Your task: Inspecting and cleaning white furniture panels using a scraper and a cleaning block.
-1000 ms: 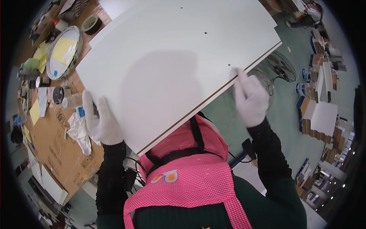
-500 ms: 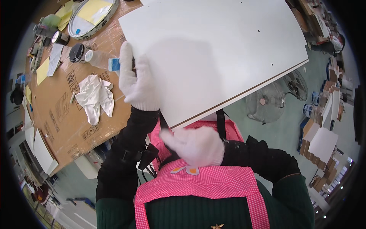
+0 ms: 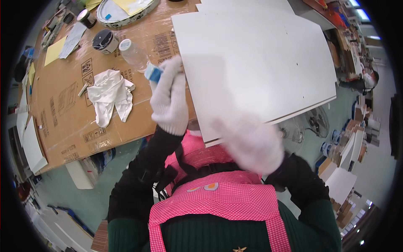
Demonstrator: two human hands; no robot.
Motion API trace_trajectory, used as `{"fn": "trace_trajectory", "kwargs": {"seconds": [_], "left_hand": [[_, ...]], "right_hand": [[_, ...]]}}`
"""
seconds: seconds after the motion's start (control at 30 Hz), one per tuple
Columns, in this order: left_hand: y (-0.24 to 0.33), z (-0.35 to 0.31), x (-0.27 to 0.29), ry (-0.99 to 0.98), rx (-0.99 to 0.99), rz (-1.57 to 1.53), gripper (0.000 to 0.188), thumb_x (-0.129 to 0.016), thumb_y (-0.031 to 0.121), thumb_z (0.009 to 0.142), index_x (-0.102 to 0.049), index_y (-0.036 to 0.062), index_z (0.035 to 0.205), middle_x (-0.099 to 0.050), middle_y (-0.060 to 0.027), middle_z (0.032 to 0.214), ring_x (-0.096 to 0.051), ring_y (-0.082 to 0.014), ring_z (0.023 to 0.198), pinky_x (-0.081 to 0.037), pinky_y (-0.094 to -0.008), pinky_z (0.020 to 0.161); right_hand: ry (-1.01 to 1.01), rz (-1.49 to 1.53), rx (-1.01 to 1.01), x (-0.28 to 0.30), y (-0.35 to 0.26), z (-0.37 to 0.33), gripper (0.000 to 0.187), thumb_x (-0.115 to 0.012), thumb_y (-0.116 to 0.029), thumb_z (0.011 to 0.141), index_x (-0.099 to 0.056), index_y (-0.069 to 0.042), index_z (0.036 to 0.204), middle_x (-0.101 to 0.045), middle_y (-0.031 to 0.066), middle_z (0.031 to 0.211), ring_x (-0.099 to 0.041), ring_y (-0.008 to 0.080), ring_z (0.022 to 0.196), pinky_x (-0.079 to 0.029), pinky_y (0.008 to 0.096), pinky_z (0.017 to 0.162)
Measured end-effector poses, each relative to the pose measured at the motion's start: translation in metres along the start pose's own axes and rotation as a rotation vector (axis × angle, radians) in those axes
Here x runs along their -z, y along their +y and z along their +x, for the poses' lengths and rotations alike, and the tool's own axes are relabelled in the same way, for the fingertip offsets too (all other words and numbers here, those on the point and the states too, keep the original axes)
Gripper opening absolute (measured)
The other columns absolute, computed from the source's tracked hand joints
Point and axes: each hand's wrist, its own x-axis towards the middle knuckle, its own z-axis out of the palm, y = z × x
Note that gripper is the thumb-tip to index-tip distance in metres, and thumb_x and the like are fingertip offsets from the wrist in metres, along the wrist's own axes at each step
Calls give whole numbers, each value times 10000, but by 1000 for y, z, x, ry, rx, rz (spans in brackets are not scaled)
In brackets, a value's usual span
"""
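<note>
A large white board (image 3: 260, 54) with a few small dark holes lies in front of me, its near corner pointing towards my apron. Beside the board's left edge is my white-gloved left hand (image 3: 170, 98), its fingers drawn together. A small blue block (image 3: 154, 73) with a pale end sticks out at the left of that hand, apparently gripped by fingers partly hidden from view. My right hand (image 3: 254, 143), also gloved in white, is over the board's near edge. Motion smears it, so its fingers and any contact with the board cannot be made out.
Cardboard (image 3: 63, 122) covers the table on the left. On it are a crumpled white cloth (image 3: 110, 94), a clear bottle (image 3: 133, 54), a dark-lidded jar (image 3: 105, 41) and a round tub lid (image 3: 126, 14). Fans (image 3: 317, 122) stand on the floor at right, with stacked boards (image 3: 342, 182) beyond.
My right hand has moved up and right from in front of the apron to the board's near edge. My left fingers have closed together. The board has shifted right, and the view has moved.
</note>
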Motion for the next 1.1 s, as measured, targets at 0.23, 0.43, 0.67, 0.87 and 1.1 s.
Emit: {"fn": "trace_trajectory", "kwargs": {"seconds": [0.23,0.43,0.67,0.87,1.1], "left_hand": [[55,-44,69,-347,455,-100,300,-543,-60,946,-722,35,1166,-575,-144,1265,-612,-245,1095,-474,-335,973],[98,-43,96,-822,267,139,278,-621,-6,887,-734,140,1094,-609,-96,1133,-645,-264,928,-525,-332,805],[105,-51,87,-922,489,-261,279,-639,74,894,-719,183,1138,-634,-89,1194,-671,-302,959,-530,-344,849],[122,-42,79,-1065,199,-28,388,-633,64,837,-750,226,1170,-728,-52,1035,-688,-247,727,-520,-326,599],[87,-76,88,-111,274,-108,398,-375,183,1084,-503,-55,1376,-438,-10,508,-418,-129,363,-359,-273,368]], "right_hand": [[144,-255,-118,23,35,50,315,-671,-145,882,-688,-87,1192,-690,138,926,-671,296,767,-523,399,671],[-111,54,313,24,1,63,264,-721,-107,804,-730,-70,1066,-632,91,715,-595,266,559,-483,381,603],[195,89,400,-16,-5,32,277,-712,-233,691,-765,-176,957,-497,-4,658,-512,161,510,-371,309,488],[-116,164,505,13,7,20,345,-676,-227,692,-709,-135,1022,-484,-8,731,-517,154,538,-384,290,447],[-193,332,269,-5,10,4,304,-697,-222,744,-641,-71,1003,-569,43,784,-609,220,591,-461,327,476]]}}
